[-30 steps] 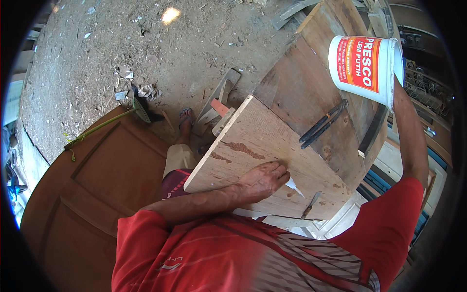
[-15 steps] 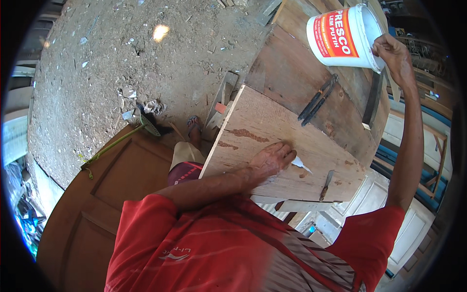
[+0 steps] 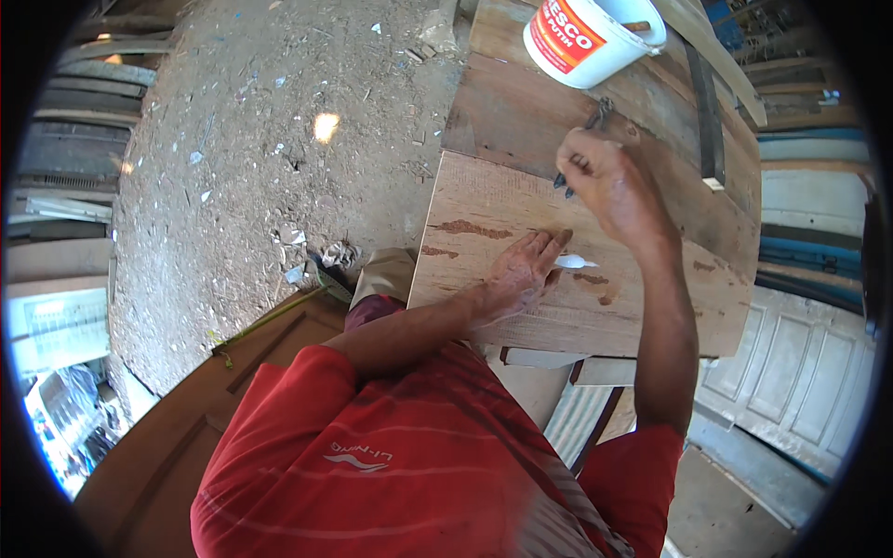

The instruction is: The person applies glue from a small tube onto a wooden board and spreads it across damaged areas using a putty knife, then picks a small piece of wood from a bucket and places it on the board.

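My left hand (image 3: pixel 523 272) rests on the pale plywood board (image 3: pixel 484 200), its fingers closed round a small white bottle with a pointed nozzle (image 3: pixel 575 262). The nozzle points right, and the rest of the bottle is hidden by the hand. My right hand (image 3: pixel 605 175) is curled above the far part of the board. Whatever its fingers pinch, if anything, cannot be made out. Behind it lie dark long-handled pincers (image 3: pixel 603 113), partly covered by the hand. Brown filler patches (image 3: pixel 474 229) mark the board.
A white bucket with a red label (image 3: pixel 586 67) stands at the far edge of the wooden bench (image 3: pixel 507 107), a brown piece inside it. A dark wooden bar (image 3: pixel 704 121) lies to the right. A brown panelled door (image 3: pixel 186 465) is at lower left; debris litters the ground.
My right hand has left the bucket rim and come nearer, over the pincers. My left hand stays on the board with the bottle. The scraper on the board is no longer visible. The view has shifted.
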A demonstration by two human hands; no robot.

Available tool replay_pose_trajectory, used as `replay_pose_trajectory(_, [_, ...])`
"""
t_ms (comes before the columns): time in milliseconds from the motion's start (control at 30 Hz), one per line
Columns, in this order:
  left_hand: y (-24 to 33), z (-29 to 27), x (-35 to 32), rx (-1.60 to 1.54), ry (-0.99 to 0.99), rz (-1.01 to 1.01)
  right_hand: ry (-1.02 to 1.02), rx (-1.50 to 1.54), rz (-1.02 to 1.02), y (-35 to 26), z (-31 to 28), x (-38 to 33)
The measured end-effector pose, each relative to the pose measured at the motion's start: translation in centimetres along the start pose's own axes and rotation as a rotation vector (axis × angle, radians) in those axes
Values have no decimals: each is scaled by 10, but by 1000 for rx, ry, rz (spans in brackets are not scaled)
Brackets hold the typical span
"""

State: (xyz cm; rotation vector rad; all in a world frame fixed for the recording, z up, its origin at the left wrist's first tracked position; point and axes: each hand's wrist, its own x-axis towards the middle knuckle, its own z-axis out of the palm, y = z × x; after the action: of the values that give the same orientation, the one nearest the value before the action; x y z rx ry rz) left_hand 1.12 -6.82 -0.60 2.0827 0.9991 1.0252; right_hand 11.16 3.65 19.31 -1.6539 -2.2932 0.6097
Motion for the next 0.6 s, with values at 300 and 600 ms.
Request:
replay_pose_trajectory(300, [-11, -33, -18, -323, -293, 6, 87, -34, 124, -5, 99, -7])
replay_pose_trajectory(600, [-81, -159, -37, -391, -298, 135, 336, -16, 295, -14, 157, -16])
